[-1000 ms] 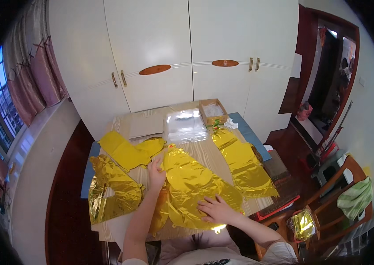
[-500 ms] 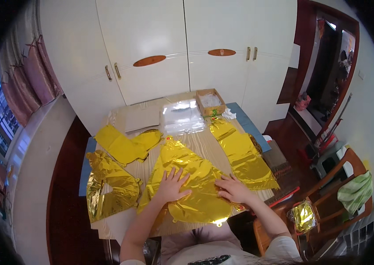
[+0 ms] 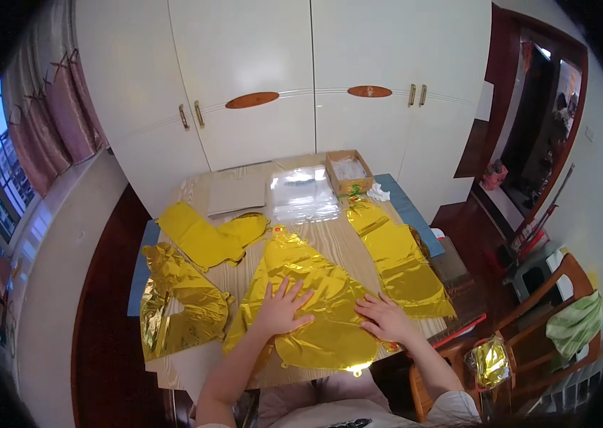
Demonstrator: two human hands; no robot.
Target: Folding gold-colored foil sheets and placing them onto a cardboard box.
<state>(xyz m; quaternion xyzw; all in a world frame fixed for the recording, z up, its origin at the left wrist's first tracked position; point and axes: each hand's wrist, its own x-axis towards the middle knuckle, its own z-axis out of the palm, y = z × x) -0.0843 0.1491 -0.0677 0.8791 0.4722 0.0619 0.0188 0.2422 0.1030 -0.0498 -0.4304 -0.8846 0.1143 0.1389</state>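
Note:
A flat, uninflated gold foil balloon [image 3: 330, 339] lies across the front middle of the table. My left hand [image 3: 285, 312] rests on it, palm down with the fingers spread. My right hand [image 3: 385, 319] lies flat on its right edge, fingers stretched out. Neither hand grips anything. Around this balloon are other flat gold foil balloons: a crumpled, curved one [image 3: 180, 307] at the near left, a matte-looking one [image 3: 205, 235] behind it, and a long one [image 3: 401, 260] along the right side.
At the back of the table [image 3: 241, 182] are a stack of clear plastic sheets or bags [image 3: 305, 194], a grey-beige flat sheet [image 3: 236, 196] and a cardboard box [image 3: 349, 171]. A white crumpled tissue [image 3: 378, 192] sits beside the box. A wooden chair [image 3: 576, 274] holding a gold foil packet [image 3: 492, 362] stands right.
The whole view has shifted slightly. My right hand has slid a little to the right along the balloon's edge; my left hand stays at about the same spot on the foil.

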